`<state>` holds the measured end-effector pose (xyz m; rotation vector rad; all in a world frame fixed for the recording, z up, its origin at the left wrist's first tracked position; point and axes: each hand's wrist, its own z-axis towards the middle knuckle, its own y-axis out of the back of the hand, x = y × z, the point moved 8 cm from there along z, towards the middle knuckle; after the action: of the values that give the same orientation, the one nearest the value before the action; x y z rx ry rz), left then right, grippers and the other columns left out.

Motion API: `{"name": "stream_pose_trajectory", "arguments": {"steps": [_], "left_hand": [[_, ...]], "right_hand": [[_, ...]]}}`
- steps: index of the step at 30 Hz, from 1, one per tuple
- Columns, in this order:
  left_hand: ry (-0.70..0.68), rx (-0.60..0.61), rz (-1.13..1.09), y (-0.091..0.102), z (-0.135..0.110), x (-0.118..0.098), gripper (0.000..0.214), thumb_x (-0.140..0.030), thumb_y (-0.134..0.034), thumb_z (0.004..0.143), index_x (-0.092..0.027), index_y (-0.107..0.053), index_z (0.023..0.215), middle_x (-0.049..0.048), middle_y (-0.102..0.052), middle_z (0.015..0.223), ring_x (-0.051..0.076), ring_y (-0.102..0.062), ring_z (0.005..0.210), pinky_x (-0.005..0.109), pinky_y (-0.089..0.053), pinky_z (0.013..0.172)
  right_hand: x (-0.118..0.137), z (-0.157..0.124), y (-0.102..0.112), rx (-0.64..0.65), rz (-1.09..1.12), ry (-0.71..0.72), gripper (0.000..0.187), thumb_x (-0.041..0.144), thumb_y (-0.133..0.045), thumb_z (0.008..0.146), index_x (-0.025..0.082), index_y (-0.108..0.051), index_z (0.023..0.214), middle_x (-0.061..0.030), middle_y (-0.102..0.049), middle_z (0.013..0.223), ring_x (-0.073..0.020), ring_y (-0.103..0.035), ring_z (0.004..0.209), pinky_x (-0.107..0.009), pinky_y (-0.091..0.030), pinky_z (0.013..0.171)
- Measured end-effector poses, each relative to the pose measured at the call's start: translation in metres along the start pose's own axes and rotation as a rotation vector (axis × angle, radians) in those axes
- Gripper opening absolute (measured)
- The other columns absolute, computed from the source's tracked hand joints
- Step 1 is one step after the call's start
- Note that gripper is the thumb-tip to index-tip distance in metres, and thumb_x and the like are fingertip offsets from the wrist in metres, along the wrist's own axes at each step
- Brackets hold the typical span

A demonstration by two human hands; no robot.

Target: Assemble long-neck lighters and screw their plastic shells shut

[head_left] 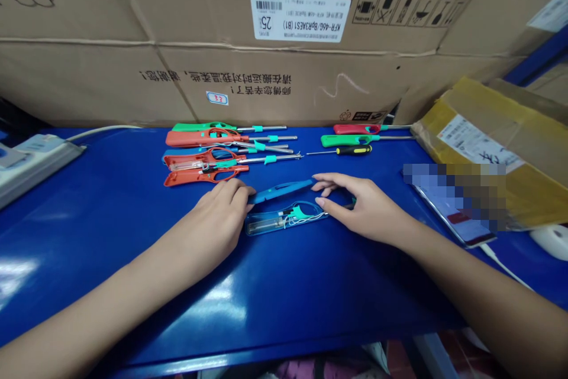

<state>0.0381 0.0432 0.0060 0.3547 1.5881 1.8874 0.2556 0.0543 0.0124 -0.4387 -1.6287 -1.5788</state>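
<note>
A blue lighter shell half (280, 190) is held at its left end by the fingers of my left hand (225, 209). It hovers tilted just behind the opened blue lighter body (266, 225), whose clear tank, white wires and turquoise trigger are exposed. My right hand (361, 204) is at the right end of both parts. Its thumb and fingers are apart, the fingertips close to the shell half's right tip. Whether they touch it I cannot tell. Part of the lighter's right end is hidden behind the right hand.
Behind lie several lighters, including an opened orange one (190, 166). A screwdriver (354, 150) lies near a red lighter (357, 129) and a green lighter (350, 140). At right are a phone (448, 207) and a taped box (479, 154); at left, a power strip (42, 160). A large carton (213, 18) stands behind.
</note>
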Motion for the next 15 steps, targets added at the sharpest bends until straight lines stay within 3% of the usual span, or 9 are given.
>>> {"name": "stream_pose_trajectory", "arguments": {"steps": [8,12,15], "left_hand": [[-0.010,0.020,-0.071,-0.003,0.003,0.001,0.047,-0.034,-0.026,0.107,-0.010,-0.057,0.133,0.0172,-0.059,0.117,0.029,-0.061,0.100,0.048,-0.055,0.088],[-0.007,0.041,-0.140,0.004,0.005,-0.001,0.045,-0.035,-0.026,0.108,-0.011,-0.059,0.128,0.0160,-0.058,0.118,0.026,-0.063,0.099,0.044,-0.056,0.089],[-0.026,0.127,-0.188,0.005,0.005,-0.006,0.043,-0.033,-0.026,0.108,-0.011,-0.062,0.121,0.0152,-0.060,0.118,0.025,-0.065,0.099,0.043,-0.056,0.091]], "right_hand": [[0.000,0.002,0.001,-0.024,0.249,0.000,0.041,0.030,-0.067,0.087,0.014,-0.066,0.124,-0.0110,-0.075,0.111,-0.0199,-0.071,0.097,-0.040,-0.058,0.093],[0.006,0.000,0.013,-0.101,0.251,0.047,0.033,0.028,-0.069,0.087,0.018,-0.071,0.118,-0.0076,-0.077,0.106,-0.0205,-0.070,0.099,-0.040,-0.055,0.097],[0.005,0.000,0.019,-0.129,0.251,0.002,0.025,0.035,-0.072,0.087,0.019,-0.076,0.105,-0.0066,-0.078,0.102,-0.0216,-0.071,0.097,-0.041,-0.055,0.096]]}}
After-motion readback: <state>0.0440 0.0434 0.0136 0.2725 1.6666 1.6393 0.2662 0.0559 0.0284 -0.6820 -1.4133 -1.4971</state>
